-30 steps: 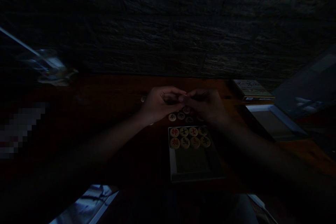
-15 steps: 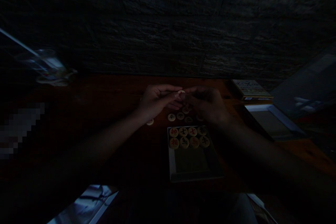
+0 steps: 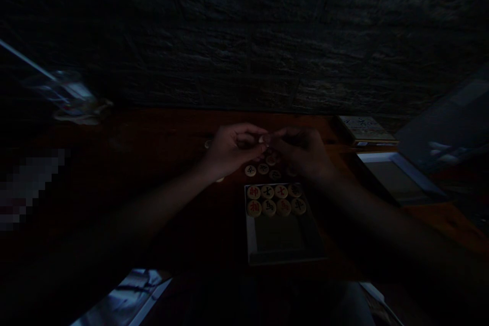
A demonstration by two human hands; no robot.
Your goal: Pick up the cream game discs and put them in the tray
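A pale round xiangqi piece (image 3: 263, 139) is between my two hands, just above the table. My right hand (image 3: 303, 150) pinches it with thumb and fingers. Closed around its other side are the fingers of my left hand (image 3: 231, 150), the left thumb a little lower. Beneath the hands lie several loose xiangqi pieces, one of them a piece with a dark character (image 3: 250, 170). Nearer to me is a shallow box (image 3: 250, 242) with two rows of red and black pieces, such as a red-marked piece (image 3: 254, 208). Darkness hides the fingertips in part.
At the right lie a second open box part (image 3: 416, 173) and a printed flat box (image 3: 369, 130). A clear cup with a straw (image 3: 74, 94) stands at the far left. Behind the wooden table (image 3: 164, 135) rises a dark stone wall (image 3: 244, 51).
My left thumb has slid down off the piece's face, and the piece has turned between the fingers. Both hands stay in nearly the same place. The boxed pieces have not moved.
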